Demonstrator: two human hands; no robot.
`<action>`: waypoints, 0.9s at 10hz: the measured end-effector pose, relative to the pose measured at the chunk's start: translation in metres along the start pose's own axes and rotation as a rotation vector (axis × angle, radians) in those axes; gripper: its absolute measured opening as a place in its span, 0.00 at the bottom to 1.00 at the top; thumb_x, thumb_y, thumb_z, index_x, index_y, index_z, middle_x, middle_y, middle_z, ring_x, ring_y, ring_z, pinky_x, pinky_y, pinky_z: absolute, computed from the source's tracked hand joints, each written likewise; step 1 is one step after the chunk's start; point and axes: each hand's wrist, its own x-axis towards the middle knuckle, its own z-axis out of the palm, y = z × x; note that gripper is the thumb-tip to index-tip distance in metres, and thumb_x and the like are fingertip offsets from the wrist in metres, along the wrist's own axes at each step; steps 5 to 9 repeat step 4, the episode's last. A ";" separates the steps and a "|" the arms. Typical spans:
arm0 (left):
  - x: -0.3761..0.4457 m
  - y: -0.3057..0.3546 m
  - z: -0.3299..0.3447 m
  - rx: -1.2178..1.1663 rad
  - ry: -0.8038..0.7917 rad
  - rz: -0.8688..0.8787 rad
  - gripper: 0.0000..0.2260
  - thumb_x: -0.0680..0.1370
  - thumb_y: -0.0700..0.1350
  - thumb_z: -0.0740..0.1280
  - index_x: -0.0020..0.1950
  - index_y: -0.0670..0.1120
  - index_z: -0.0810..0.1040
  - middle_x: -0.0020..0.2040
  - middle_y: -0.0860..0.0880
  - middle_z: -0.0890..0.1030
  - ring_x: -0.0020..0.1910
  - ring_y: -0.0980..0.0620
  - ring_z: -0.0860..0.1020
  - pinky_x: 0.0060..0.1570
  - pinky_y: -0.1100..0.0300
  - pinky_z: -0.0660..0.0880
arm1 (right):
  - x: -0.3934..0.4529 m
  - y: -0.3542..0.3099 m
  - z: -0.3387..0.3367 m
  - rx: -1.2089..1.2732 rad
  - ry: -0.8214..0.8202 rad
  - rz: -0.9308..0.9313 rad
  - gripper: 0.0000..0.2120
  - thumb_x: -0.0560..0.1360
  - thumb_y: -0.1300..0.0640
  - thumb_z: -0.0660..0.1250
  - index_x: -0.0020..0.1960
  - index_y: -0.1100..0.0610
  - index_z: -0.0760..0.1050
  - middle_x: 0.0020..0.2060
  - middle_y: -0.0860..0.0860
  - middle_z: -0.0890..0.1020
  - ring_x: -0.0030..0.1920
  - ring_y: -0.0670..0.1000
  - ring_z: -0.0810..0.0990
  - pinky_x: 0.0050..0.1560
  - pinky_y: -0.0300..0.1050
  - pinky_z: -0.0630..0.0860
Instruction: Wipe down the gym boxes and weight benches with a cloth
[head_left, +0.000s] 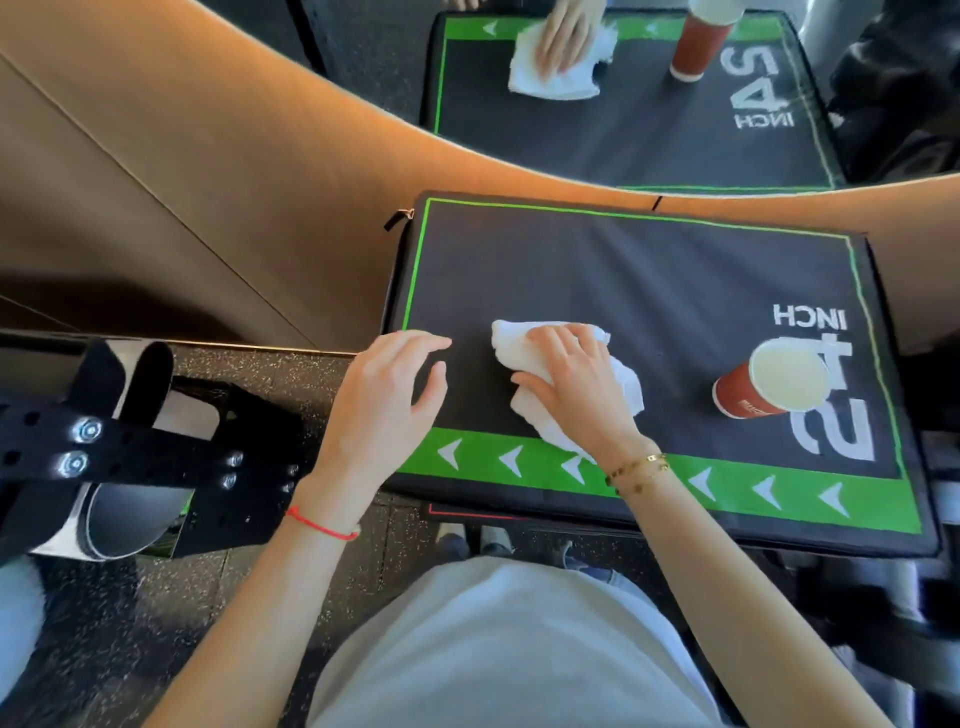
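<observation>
**Cloth on the top of the 24-inch gym box**

The gym box (649, 291) stands against a mirrored wall (649, 140). Its top is black with a thin green border, a green band of white arrows along the near edge, and white lettering "24 INCH" at the right end.

The white cloth (530, 410) lies bunched on the black surface, left of centre and just above the green arrow band.

The right hand (571, 379) lies on top of the cloth, palm down, its fingers curled over the fabric and grasping it. A gold chain bracelet (639, 467) sits on the right wrist.

The left hand (384, 400) is at the left edge of the box top, beside the cloth and apart from it. Its fingers are released and spread, grasping nothing. A red string bracelet (319, 525) sits on the left wrist.

A red paper cup (769, 379) stands on the right end of the box top, over the printed number and well apart from the cloth.

The mirror shows the box top, the cup, and a hand on the cloth. A black perforated equipment frame (124, 447) stands on the speckled floor (119, 623) to the left.
</observation>
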 end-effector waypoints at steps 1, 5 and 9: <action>0.008 -0.005 0.001 -0.018 -0.011 0.036 0.12 0.80 0.41 0.64 0.61 0.44 0.80 0.59 0.49 0.81 0.61 0.51 0.77 0.64 0.62 0.68 | -0.004 0.001 0.006 0.017 0.010 0.004 0.25 0.77 0.43 0.68 0.67 0.58 0.72 0.62 0.53 0.77 0.66 0.58 0.70 0.65 0.50 0.64; 0.020 -0.019 -0.003 -0.048 -0.004 0.140 0.11 0.80 0.42 0.64 0.61 0.45 0.80 0.59 0.50 0.81 0.61 0.51 0.77 0.63 0.54 0.73 | -0.035 -0.005 -0.016 0.180 0.262 0.085 0.23 0.78 0.47 0.68 0.71 0.52 0.70 0.67 0.47 0.75 0.72 0.51 0.66 0.72 0.46 0.57; 0.020 -0.019 -0.003 -0.048 -0.004 0.140 0.11 0.80 0.42 0.64 0.61 0.45 0.80 0.59 0.50 0.81 0.61 0.51 0.77 0.63 0.54 0.73 | -0.035 -0.005 -0.016 0.180 0.262 0.085 0.23 0.78 0.47 0.68 0.71 0.52 0.70 0.67 0.47 0.75 0.72 0.51 0.66 0.72 0.46 0.57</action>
